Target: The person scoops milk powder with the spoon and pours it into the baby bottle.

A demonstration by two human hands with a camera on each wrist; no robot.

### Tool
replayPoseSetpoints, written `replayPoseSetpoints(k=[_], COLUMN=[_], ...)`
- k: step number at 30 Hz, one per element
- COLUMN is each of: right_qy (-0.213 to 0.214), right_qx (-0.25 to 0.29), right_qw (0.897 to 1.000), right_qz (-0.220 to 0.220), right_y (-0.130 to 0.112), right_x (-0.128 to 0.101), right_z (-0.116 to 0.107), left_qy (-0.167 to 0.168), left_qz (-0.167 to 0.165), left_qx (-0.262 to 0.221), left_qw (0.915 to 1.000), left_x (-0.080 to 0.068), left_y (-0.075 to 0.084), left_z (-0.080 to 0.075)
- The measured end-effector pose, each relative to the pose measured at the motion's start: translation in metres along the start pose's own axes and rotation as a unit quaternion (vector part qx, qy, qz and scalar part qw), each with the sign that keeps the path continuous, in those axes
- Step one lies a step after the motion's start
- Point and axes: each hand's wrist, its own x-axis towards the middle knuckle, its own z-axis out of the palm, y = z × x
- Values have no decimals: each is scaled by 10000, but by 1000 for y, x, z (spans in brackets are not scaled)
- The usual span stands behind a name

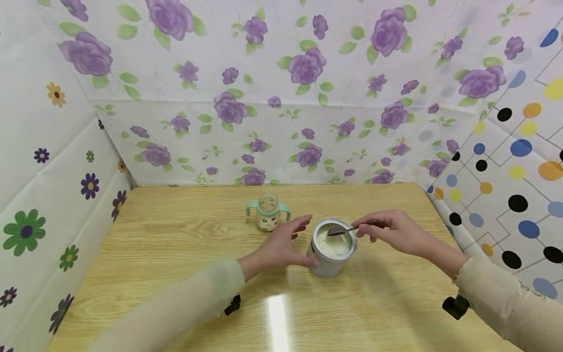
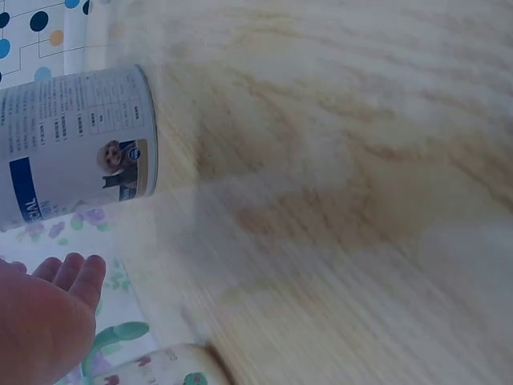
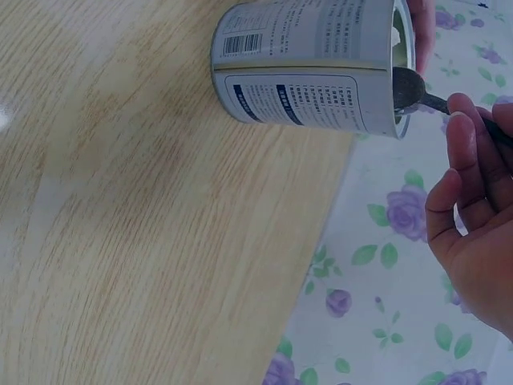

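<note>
An open silver tin (image 1: pixel 331 258) of pale powder stands mid-table. My right hand (image 1: pixel 371 230) pinches the handle of a dark metal spoon (image 1: pixel 339 230), whose bowl hovers over the tin's mouth. In the right wrist view the spoon (image 3: pixel 409 90) sits at the rim of the tin (image 3: pixel 309 60), with the right hand (image 3: pixel 473 208) just off it. My left hand (image 1: pixel 288 242) lies beside the tin's left wall, fingers straight and thumb near its base. In the left wrist view the left hand (image 2: pixel 48 309) shows a gap to the tin (image 2: pixel 76 144).
A small baby bottle (image 1: pixel 268 212) with mint-green handles and no lid stands behind the left hand, also low in the left wrist view as the bottle (image 2: pixel 164 369). Patterned walls enclose the wooden table (image 1: pixel 176 274) on three sides.
</note>
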Motion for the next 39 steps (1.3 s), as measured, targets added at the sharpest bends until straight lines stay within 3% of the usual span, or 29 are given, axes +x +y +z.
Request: replayPoseSetpoints(k=[7, 16, 22, 26, 30, 39], right_qy=[-84, -164, -259, -311, -309, -130], right_qx=[-279, -743, -815, -533, 99, 1261], right_qw=[9995, 9968, 9961, 9981, 9989, 9865], right_qz=[110, -248, -216, 33, 340, 1039], right_y=[2, 9, 9, 9, 14, 29], right_x=[5, 4, 4, 3, 3, -1], right_z=[2, 0, -1, 0, 2, 13], left_qy=[122, 94, 168, 137, 121, 173], left_qz=[-48, -7, 31, 36, 44, 27], left_qx=[-123, -278, -509, -689, -764, -769], left_qw=[9998, 9996, 9986, 9975, 9970, 9969], left_x=[5, 14, 17, 17, 18, 18], left_y=[-3, -6, -7, -5, -5, -6], left_z=[10, 24, 32, 33, 34, 35])
